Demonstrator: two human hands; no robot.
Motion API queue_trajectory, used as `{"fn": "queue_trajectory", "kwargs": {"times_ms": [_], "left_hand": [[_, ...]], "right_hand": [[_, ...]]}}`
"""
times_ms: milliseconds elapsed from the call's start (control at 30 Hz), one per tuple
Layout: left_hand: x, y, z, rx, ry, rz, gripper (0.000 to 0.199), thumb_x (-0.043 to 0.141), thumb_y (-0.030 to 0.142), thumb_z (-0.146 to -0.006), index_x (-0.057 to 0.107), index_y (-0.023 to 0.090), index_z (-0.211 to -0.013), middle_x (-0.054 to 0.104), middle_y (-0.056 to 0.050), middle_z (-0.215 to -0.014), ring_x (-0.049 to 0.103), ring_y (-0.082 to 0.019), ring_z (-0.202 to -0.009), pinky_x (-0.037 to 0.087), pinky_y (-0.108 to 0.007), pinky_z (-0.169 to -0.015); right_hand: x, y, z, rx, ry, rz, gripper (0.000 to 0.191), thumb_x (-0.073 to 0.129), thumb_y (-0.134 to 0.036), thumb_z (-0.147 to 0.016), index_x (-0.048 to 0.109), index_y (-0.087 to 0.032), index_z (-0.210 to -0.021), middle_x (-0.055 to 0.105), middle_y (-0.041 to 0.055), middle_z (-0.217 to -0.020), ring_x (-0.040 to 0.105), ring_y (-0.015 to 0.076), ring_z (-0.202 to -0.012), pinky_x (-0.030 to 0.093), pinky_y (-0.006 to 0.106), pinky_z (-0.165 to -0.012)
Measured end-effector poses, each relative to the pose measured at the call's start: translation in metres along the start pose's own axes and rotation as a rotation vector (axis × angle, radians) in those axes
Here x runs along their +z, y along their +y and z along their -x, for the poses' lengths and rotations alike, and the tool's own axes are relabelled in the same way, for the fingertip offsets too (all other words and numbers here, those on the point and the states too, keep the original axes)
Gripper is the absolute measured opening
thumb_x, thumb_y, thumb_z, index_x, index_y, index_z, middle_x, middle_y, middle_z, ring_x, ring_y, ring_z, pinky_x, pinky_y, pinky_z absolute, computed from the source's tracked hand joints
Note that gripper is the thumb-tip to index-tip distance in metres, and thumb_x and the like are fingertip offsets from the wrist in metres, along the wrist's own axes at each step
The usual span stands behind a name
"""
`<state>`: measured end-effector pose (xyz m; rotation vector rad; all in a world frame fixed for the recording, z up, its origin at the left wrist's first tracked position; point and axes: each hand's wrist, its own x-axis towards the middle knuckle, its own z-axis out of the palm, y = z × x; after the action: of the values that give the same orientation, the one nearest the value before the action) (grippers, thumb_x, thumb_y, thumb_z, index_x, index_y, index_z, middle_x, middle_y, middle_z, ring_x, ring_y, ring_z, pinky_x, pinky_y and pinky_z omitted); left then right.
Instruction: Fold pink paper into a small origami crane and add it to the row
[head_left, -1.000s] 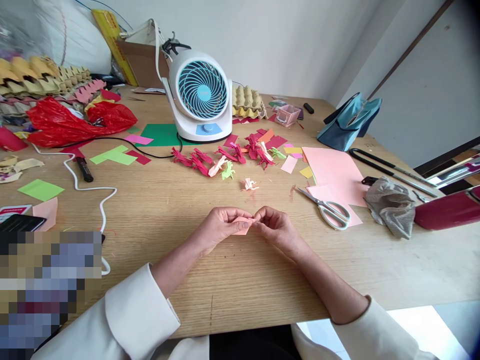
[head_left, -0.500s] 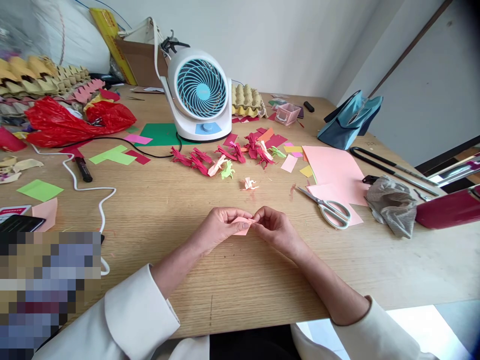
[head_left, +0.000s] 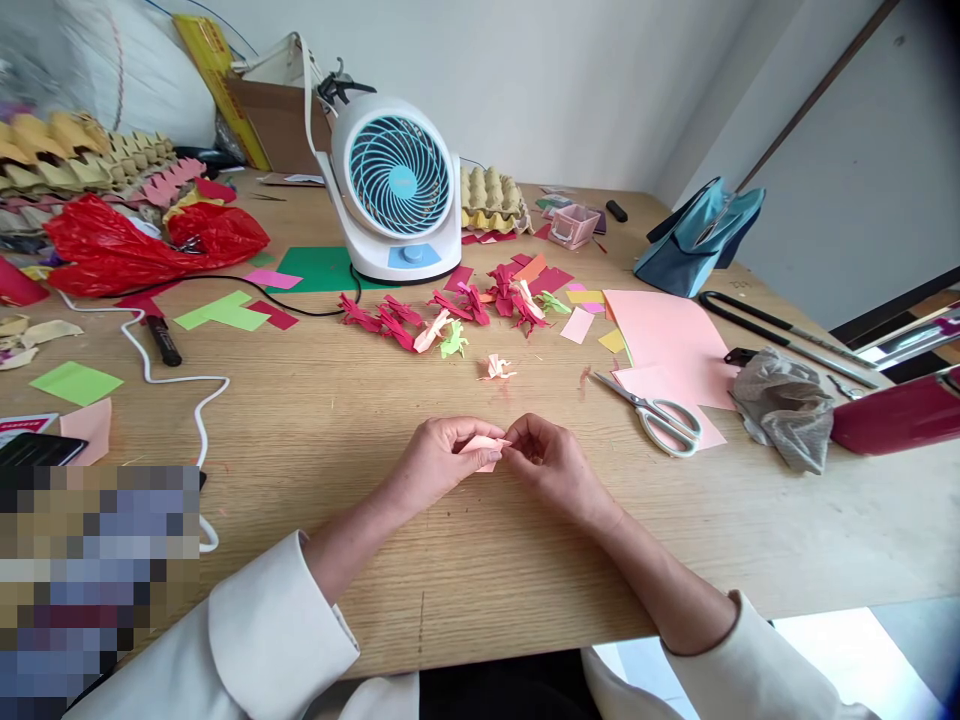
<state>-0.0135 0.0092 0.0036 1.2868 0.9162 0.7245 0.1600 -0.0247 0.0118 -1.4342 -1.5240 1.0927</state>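
Note:
A small folded piece of pink paper is held low over the wooden table. My left hand pinches it between thumb and fingers, covering its left part. At its right tip, the thumb and fingers of my right hand are closed on a narrow point of the same paper. Beyond my hands lies a pale pink folded paper figure. Farther back, several crimson folded figures and a light green one form a loose row.
White-handled scissors lie right of my hands, against pink paper sheets. A white fan stands at the back. Red plastic bags, a marker and a white cord are on the left. A maroon bottle lies far right.
Both hands stay nearly in place with the pink paper between them. The right fingers shift slightly at its tip, and the whole view moves a little.

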Motion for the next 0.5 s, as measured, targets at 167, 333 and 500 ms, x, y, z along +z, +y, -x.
{"fn": "queue_trajectory", "kwargs": {"times_ms": [167,333,500], "left_hand": [[0.0010,0.0005,0.0004,0.060,0.024,-0.114,0.027,0.073,0.032,-0.078,0.075,0.015,-0.098,0.075,-0.005,-0.087,0.070,-0.017,-0.079,0.061,-0.033,-0.081],[0.0013,0.0015,0.0005,0.044,0.006,-0.069,0.029,0.073,0.032,-0.077,0.073,0.013,-0.100,0.074,-0.004,-0.085,0.070,-0.016,-0.080,0.061,-0.032,-0.081],[0.0006,0.0009,-0.0003,0.005,0.006,-0.061,0.035,0.077,0.035,-0.074,0.073,0.013,-0.101,0.073,-0.003,-0.080,0.068,-0.015,-0.076,0.060,-0.035,-0.082]], "right_hand": [[-0.0016,0.0054,-0.0030,0.020,-0.026,-0.089,0.014,0.065,-0.029,-0.078,0.061,-0.016,-0.078,0.062,0.0002,-0.070,0.049,0.0117,-0.062,0.036,0.024,-0.057],[-0.0046,0.0064,-0.0039,0.021,-0.078,-0.193,0.022,0.068,-0.037,-0.079,0.060,-0.016,-0.077,0.058,-0.0011,-0.069,0.044,0.0101,-0.059,0.032,0.024,-0.055],[-0.0064,0.0058,-0.0032,0.018,-0.101,-0.225,0.032,0.070,-0.046,-0.079,0.059,-0.016,-0.074,0.051,-0.0035,-0.060,0.035,0.0083,-0.053,0.026,0.023,-0.049]]}}
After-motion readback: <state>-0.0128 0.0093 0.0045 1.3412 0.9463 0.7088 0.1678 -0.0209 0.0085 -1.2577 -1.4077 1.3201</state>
